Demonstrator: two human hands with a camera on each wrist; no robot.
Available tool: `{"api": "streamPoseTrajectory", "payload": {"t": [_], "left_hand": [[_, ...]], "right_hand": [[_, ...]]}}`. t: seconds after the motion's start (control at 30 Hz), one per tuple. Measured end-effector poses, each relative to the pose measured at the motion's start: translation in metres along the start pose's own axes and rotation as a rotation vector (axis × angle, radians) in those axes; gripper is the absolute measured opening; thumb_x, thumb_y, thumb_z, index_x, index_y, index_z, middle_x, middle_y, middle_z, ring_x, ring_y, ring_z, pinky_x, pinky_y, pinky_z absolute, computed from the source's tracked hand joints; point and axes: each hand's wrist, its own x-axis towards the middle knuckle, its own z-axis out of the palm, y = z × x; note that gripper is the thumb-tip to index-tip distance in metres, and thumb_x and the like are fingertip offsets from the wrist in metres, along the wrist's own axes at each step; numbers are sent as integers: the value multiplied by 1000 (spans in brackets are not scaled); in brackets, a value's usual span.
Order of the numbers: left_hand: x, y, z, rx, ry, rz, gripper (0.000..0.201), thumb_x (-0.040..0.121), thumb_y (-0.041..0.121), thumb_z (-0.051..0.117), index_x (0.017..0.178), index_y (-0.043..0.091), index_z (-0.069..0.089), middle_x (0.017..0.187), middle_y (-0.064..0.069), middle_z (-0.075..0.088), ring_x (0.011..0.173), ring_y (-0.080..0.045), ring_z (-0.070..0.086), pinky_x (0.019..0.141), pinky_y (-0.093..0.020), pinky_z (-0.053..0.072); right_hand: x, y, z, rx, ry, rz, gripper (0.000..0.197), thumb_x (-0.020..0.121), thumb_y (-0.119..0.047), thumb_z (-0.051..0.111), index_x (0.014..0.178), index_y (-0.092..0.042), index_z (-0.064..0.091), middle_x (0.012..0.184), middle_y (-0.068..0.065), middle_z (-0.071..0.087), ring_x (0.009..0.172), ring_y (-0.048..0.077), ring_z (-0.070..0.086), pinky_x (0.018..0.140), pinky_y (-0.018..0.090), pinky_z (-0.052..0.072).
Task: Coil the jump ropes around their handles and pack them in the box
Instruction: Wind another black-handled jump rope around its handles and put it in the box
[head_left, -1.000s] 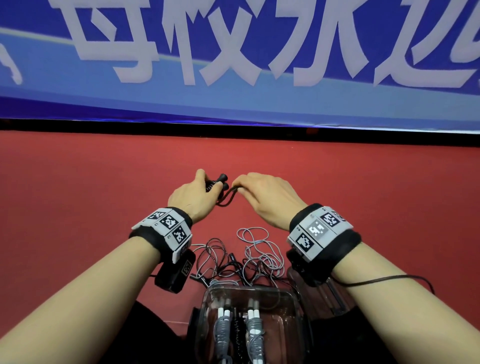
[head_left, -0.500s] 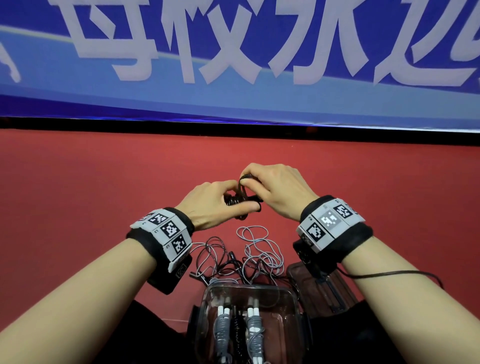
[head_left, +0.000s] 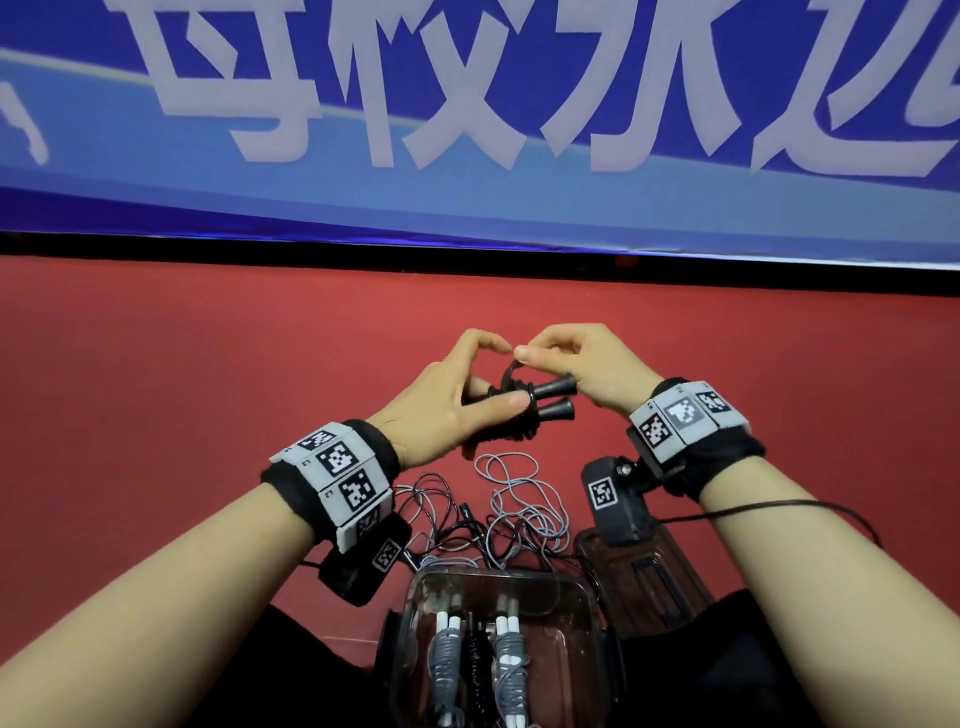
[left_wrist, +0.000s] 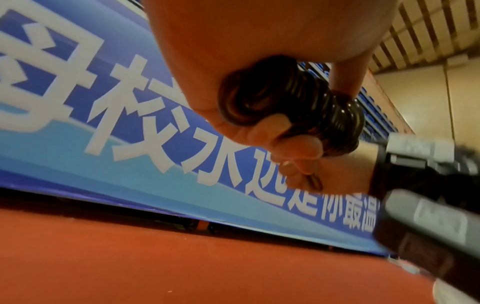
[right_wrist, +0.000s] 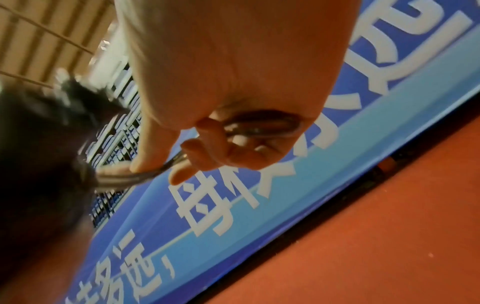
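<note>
My left hand (head_left: 447, 400) grips the black jump rope (head_left: 524, 410) by its paired handles, coils under my thumb, flared ends pointing right. My right hand (head_left: 582, 364) pinches the rope's loose end just above them. The box (head_left: 410, 623) sits near, below both hands.

I note both hands raised over the floor (head_left: 156, 395), ahead of the box (head_left: 587, 613). The left hand (head_left: 447, 410) and right hand (head_left: 587, 369) meet at the coiled jump rope (head_left: 524, 410). Loose ropes (head_left: 519, 509) lie between hands and box. Three wound ropes (head_left: 475, 660) sit side by side inside the box. The lid (head_left: 654, 582) lies just right of it. The banner (head_left: 467, 197) stands behind.
</note>
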Motion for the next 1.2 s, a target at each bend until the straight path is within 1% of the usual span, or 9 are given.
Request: {"api": "streamPoseTrajectory", "payload": {"t": [0.1, 0.2, 0.3, 0.4, 0.6, 0.73, 0.87, 1.07, 1.2], "left_hand": [[6, 2, -1, -166, 101, 47, 53, 90, 42, 53, 137, 26, 34, 77, -13, 72, 46, -24, 55, 38, -20, 33], [13, 2, -7, -274, 273, 45, 50, 89, 43, 49, 134, 22, 46, 67, -10, 68, 42, -22, 53, 37, -18, 32], [19, 0, -11, -339, 416, 26, 40, 92, 47, 49, 106, 13, 66, 65, -8, 63, 42, -20, 51, 36, -18, 32], [22, -3, -13, -301, 497, -32, 45, 95, 50, 54, 95, 7, 69, 64, -4, 61, 44, -18, 49, 37, -20, 33], [22, -10, -16, -143, 508, -166, 50, 93, 57, 52, 92, 10, 66, 58, -1, 56, 38, -12, 47, 38, -22, 34], [22, -8, -16, -219, 530, -198, 48, 96, 59, 44, 93, 14, 62, 54, 3, 55, 39, -14, 43, 39, -22, 35], [24, -9, -16, -382, 505, -186, 52, 95, 60, 44, 96, 14, 65, 76, -10, 64, 46, -17, 47, 41, -23, 38], [26, -7, -19, -727, 465, -245, 54, 92, 63, 44, 100, 13, 62, 71, -2, 64, 46, -16, 49, 42, -23, 41], [27, -10, -20, -758, 475, -286, 54, 92, 65, 41, 100, 16, 61, 70, 0, 64, 49, -12, 51, 44, -22, 42]], "right_hand": [[2, 8, 13, 19, -62, 49, 19, 92, -9, 61, 73, -9, 61, 53, -5, 51, 42, 0, 38, 47, 19, 33], [5, 5, 28, 50, -10, 52, 41, 98, -30, 54, 58, -21, 60, 49, -7, 37, 44, 10, 30, 45, 25, 27], [3, -7, 43, 114, 1, 94, 53, 98, -49, 45, 58, -20, 63, 48, -5, 34, 43, 13, 30, 44, 26, 27], [-1, -13, 53, 56, -1, 69, 52, 101, -47, 39, 62, -22, 62, 49, -8, 39, 39, 6, 34, 47, 26, 29], [-13, -27, 60, -61, -30, 2, 36, 101, -26, 37, 75, -26, 61, 61, -2, 47, 57, 18, 44, 57, 31, 35], [-15, -36, 66, 226, -100, 126, 29, 99, -15, 35, 85, -17, 60, 60, 0, 51, 49, 15, 46, 48, 26, 40], [-15, -43, 64, 351, -188, 151, 20, 98, -12, 45, 85, -11, 60, 64, 2, 61, 54, 11, 56, 52, 21, 49], [-14, -41, 55, 314, -194, 100, 25, 97, -24, 57, 81, -6, 66, 60, -1, 36, 48, 9, 31, 47, 20, 27], [-18, -43, 55, 398, -274, 113, 21, 95, -20, 60, 76, -10, 62, 55, -3, 30, 45, 9, 23, 44, 19, 21]]}}
